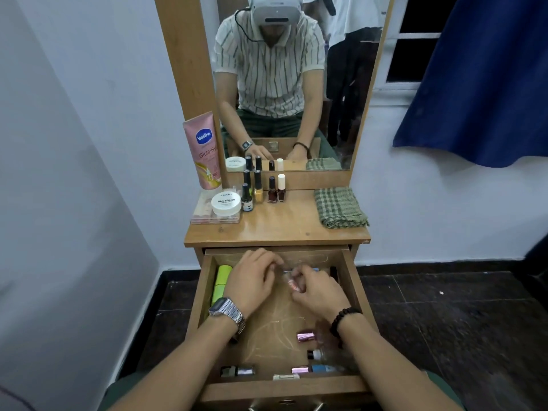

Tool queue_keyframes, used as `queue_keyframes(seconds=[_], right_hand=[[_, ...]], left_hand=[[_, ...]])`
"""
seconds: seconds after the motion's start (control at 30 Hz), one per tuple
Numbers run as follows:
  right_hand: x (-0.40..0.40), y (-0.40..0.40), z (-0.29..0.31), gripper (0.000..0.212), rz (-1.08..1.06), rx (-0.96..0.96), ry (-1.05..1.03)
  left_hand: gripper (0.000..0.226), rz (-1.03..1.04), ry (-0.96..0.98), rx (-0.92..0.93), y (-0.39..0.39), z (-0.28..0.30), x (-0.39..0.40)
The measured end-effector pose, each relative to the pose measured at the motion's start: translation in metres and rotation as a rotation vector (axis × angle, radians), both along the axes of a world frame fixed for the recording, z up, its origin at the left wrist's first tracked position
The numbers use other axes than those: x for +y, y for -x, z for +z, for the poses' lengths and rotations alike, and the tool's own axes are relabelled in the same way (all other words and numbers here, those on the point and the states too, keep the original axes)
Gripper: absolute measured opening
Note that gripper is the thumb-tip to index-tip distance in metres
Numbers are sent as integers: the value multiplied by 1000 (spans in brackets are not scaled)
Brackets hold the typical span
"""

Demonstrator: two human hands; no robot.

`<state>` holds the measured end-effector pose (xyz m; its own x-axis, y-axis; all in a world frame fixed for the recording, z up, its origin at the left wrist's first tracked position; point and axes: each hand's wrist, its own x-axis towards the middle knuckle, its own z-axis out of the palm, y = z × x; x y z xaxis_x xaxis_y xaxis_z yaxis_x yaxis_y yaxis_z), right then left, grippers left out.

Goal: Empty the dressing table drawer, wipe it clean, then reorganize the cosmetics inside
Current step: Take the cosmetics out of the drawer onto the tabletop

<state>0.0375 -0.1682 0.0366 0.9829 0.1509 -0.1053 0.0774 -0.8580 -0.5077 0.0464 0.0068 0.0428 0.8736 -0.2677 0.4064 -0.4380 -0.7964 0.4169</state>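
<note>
The wooden drawer (354,292) stands pulled open below the dressing table top (275,229). Both hands are inside it near the back. My left hand (252,278) has curled fingers at a small blurred item. My right hand (317,292) pinches a small pink-labelled bottle (292,283). A lime green bottle (221,281) lies along the drawer's left wall. Several small bottles, among them a pink-capped one (305,336) and a blue one (321,368), lie near the drawer's front.
On the table top stand a Vaseline tube (204,149), a white nail polish remover jar (226,203) on a clear case, several nail polish bottles (258,189) and a folded green checked cloth (339,207). A mirror (296,84) rises behind. A blue curtain (474,84) hangs at right.
</note>
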Motion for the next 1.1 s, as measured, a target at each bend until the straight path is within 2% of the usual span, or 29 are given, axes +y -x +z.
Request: queue_keyframes(seconds=[0.1, 0.27, 0.4, 0.63, 0.83, 1.0, 1.1], right_hand=[[3, 1, 9, 31, 41, -133, -192], [12, 0, 45, 23, 16, -431, -560], [12, -45, 86, 19, -126, -451, -713], [4, -139, 104, 11, -283, -547, -456], [11, -157, 86, 15, -201, -453, -236], [8, -161, 83, 18, -209, -410, -221], [4, -159, 80, 35, -193, -353, -273]], left_hand=[[28, 75, 47, -50, 2, 5, 4], [53, 212, -49, -137, 4, 13, 8], [76, 242, -181, -60, 4, 8, 9], [85, 228, -220, -47, 3, 5, 10], [87, 221, -213, -19, 2, 5, 11], [86, 215, -204, -17, 3, 6, 11], [87, 216, -197, -16, 3, 6, 11]])
